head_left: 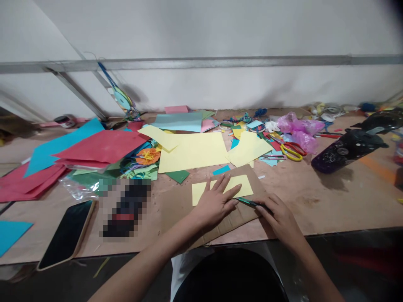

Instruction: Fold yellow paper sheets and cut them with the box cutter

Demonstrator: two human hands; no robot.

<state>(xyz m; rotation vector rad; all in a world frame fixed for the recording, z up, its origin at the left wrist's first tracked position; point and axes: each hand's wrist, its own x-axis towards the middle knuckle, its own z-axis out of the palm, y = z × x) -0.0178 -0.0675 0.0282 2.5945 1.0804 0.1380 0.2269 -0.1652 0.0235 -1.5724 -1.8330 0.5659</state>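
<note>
A yellow paper strip lies on a piece of brown cardboard near the table's front edge. My left hand rests on the strip with its fingers spread, pressing it flat. In my right hand is a slim dark green tool, a cutter or pen, pinched between the fingers. Its tip touches or nearly touches the strip's lower edge, close to my left thumb. Larger yellow sheets lie just beyond the cardboard.
Red sheets, blue paper and a phone are at the left, beside a pixelated dark object. Yellow-handled scissors, a pink plastic bag and a dark bottle occupy the right side.
</note>
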